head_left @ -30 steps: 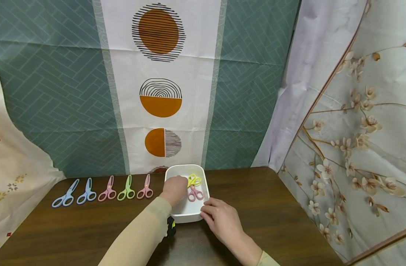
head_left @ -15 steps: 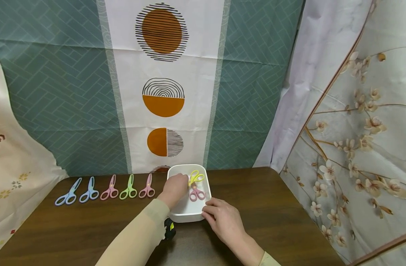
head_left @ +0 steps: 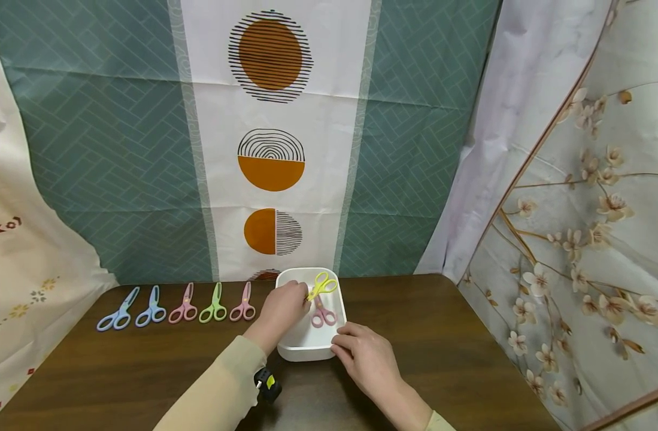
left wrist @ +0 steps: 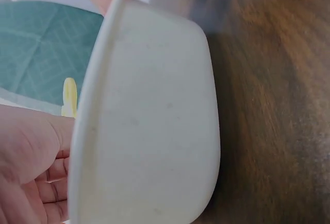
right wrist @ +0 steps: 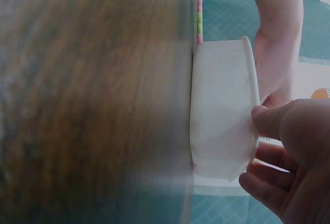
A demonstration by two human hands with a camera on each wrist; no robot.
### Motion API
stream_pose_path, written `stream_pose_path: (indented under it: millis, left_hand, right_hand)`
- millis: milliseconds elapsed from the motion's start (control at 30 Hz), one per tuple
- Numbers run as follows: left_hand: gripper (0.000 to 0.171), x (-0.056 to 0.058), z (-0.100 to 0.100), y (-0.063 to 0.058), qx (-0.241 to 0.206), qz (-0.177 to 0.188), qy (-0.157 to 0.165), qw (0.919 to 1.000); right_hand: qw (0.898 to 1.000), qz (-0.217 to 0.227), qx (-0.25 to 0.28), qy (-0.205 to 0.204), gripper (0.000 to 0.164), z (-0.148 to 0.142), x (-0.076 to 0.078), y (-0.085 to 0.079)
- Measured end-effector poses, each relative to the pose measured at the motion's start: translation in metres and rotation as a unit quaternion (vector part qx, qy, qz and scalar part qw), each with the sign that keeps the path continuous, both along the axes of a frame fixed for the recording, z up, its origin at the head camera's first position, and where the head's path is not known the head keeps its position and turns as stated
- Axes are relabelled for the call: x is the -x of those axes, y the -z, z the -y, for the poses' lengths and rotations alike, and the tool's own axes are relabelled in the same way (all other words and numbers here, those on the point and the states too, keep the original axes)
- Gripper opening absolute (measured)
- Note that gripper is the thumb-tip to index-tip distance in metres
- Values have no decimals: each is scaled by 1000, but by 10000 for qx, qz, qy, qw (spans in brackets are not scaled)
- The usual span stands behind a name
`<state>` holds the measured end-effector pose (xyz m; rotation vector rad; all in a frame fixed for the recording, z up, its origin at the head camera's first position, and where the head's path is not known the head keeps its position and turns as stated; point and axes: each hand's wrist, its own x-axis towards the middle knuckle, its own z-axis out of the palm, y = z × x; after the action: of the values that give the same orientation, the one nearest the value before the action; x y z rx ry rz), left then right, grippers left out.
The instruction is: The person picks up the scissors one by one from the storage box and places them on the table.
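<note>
A white rectangular box [head_left: 307, 353] stands on the table with its open side up. My left hand [head_left: 287, 308] reaches over its left side and holds yellow scissors [head_left: 323, 285] by the blade end, their handle loops pointing away and up. The hand hides most of the blades; a bit of yellow handle [left wrist: 69, 91] shows past it in the left wrist view. Pink scissors [head_left: 323, 316] lie inside the box, right under the yellow pair. At the box's near right corner, my right hand [head_left: 367, 357] pinches the rim between thumb and fingers [right wrist: 268, 185].
Left of the box, scissors stand in a row: two blue pairs [head_left: 152, 311], a pink pair [head_left: 183, 310], a green pair [head_left: 214, 308] and another pink pair [head_left: 243, 308]. A patterned curtain [head_left: 404, 179] hangs behind the brown table [head_left: 425, 335].
The yellow scissors have risen and tilted upward in my left hand, away from the pink pair. My right hand keeps its grip on the rim. The whole view has shifted slightly.
</note>
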<state>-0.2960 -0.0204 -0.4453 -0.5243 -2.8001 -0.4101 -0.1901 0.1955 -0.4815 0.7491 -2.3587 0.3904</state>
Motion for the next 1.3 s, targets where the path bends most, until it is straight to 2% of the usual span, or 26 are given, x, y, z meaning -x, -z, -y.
stream_pose_path:
  millis: [200, 567, 933, 1300]
  left_hand:
    - [14, -17, 5, -6, -235, -223, 64, 9995]
    - [16, -43, 19, -9, -433, -354, 18, 9984]
    - [18, -64, 37, -8, -538, -497, 69, 9973]
    - [21, -86, 58, -4, -362, -1183, 299, 9919]
  right_hand:
    - [10000, 72, 4, 17, 10, 0, 0, -1]
    - [9996, 274, -22, 88, 9, 1, -1, -3]
    - [9999, 72, 66, 30, 11, 1, -2, -1]
    - [10000, 65, 52, 49, 10, 1, -1, 0]
